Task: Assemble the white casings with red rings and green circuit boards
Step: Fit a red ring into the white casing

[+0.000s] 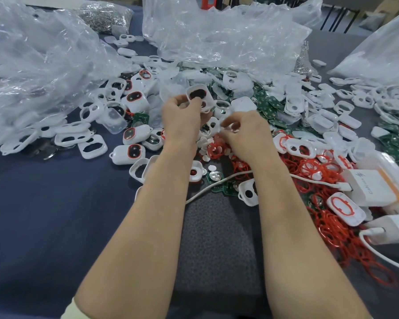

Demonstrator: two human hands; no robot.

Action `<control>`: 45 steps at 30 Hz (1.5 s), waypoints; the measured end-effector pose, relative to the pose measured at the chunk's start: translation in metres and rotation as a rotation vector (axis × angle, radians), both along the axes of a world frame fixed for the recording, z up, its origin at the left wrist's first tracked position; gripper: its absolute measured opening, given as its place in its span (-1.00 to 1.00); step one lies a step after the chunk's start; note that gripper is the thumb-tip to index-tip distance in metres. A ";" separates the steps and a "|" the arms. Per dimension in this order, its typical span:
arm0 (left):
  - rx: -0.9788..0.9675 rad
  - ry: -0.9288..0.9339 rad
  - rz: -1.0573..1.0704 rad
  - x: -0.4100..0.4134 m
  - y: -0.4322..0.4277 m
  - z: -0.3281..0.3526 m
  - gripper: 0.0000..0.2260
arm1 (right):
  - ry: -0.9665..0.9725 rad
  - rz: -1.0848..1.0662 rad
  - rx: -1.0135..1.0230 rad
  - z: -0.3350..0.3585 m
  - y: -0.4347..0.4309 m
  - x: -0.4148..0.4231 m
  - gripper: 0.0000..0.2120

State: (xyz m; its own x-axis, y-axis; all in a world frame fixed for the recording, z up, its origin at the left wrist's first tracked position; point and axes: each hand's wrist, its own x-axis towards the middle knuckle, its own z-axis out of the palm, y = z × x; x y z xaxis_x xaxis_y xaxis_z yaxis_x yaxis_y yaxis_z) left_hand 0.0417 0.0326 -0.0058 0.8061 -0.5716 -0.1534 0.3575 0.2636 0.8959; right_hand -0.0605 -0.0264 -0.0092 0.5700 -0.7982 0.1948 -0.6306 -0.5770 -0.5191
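Left hand [182, 118]: grips a white casing [199, 96] by its lower end, raised above the heap, dark oval opening facing the camera
Right hand [245, 131]: fingertips drawn together, pinching a small pale part [233, 127], kind cannot be told; just below and right of the held casing
Red rings [313, 173]: loose tangled heap on the table, right of the right forearm, running toward the near edge
Green circuit boards [268, 105]: scattered beyond the right hand among loose white shells
Ringed casings [134, 151]: several closed units with red-rimmed windows, lying left of the left hand
Plastic bags [216, 35]: clear, crumpled, along the far side
Charger [375, 188]: white block with orange edge, at right beside the rings; white cable [216, 183] plugged in, passing behind both forearms
Table [44, 215]: dark blue cover
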 end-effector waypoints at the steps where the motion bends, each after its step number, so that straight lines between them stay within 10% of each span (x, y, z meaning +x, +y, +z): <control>1: 0.002 -0.007 -0.005 0.000 0.000 0.000 -0.86 | -0.008 -0.006 -0.013 -0.001 0.001 0.001 -0.83; 10: 0.010 -0.055 -0.032 -0.002 -0.001 -0.001 -0.88 | -0.332 -0.091 0.102 0.005 -0.002 -0.003 -0.90; 25: 0.027 -0.086 -0.024 -0.006 0.001 0.001 -0.85 | 0.049 -0.029 0.002 -0.002 0.000 -0.001 -0.91; 33: 0.082 -0.125 -0.076 -0.006 -0.003 -0.004 -0.87 | -0.415 -0.089 0.116 0.003 -0.001 -0.003 -0.94; 45: 0.113 -0.148 -0.109 -0.010 -0.003 -0.003 -0.84 | -1.057 -0.037 0.808 0.012 0.000 -0.003 -0.86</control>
